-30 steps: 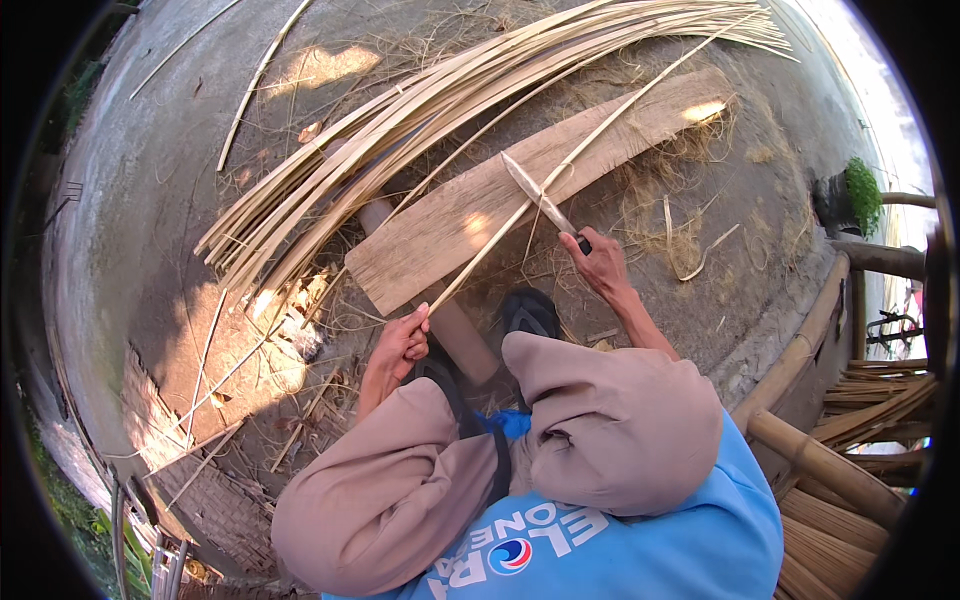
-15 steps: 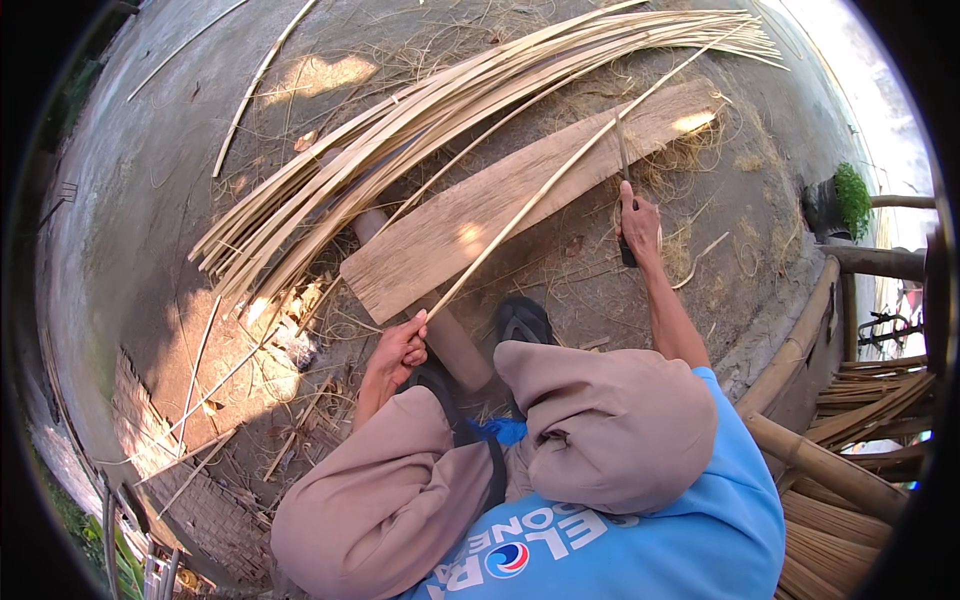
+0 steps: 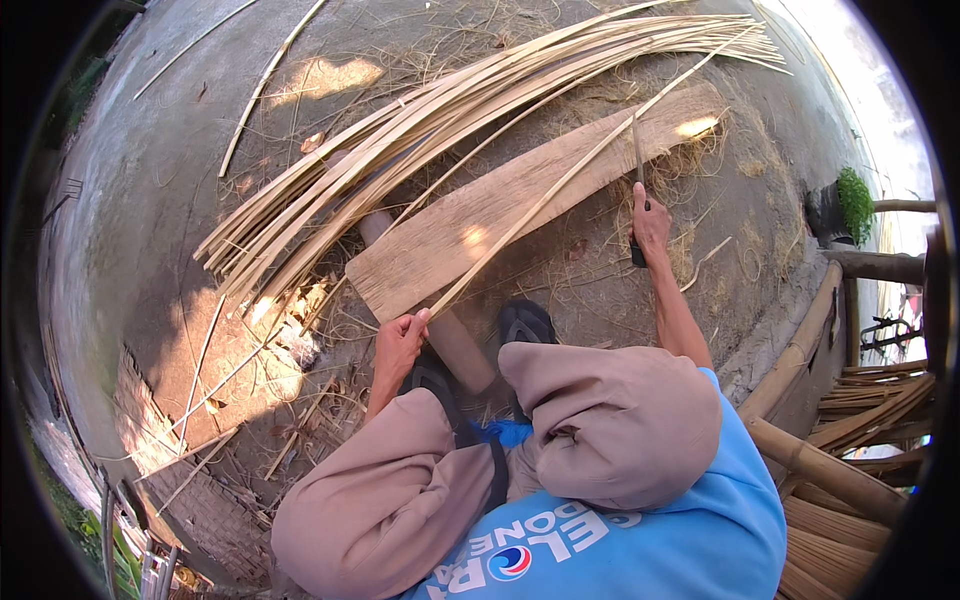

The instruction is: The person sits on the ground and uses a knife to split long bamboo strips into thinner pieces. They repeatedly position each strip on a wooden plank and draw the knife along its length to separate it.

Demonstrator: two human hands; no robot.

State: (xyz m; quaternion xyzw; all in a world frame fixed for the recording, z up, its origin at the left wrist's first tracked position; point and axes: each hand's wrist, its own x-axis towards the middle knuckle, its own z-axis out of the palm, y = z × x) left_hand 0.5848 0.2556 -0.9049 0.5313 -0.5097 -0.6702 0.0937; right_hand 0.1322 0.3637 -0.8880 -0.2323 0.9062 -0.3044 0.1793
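Observation:
My left hand (image 3: 402, 345) pinches the near end of a long, pale bamboo strip (image 3: 560, 187). The strip slants away to the far right across a wooden plank (image 3: 430, 255). In my right hand (image 3: 651, 225) is the dark handle of a knife (image 3: 638, 150); its blade points away from me and its tip reaches the strip over the plank's far part. The plank's near end rests by a round log (image 3: 455, 350) between my feet. Left of and beyond the plank lies a bundle of split bamboo strips (image 3: 400, 130).
Thin shavings (image 3: 690, 160) and loose strips litter the ground. A bamboo rail (image 3: 820, 465) runs along my right, with more strips (image 3: 840, 510) stacked behind it. A potted green plant (image 3: 853, 205) stands at the far right. Woven matting (image 3: 190, 500) lies at the left.
My right hand and the knife have shifted slightly to the right and nearer, along the strip's far part. The left hand keeps its pinch, having moved only a little.

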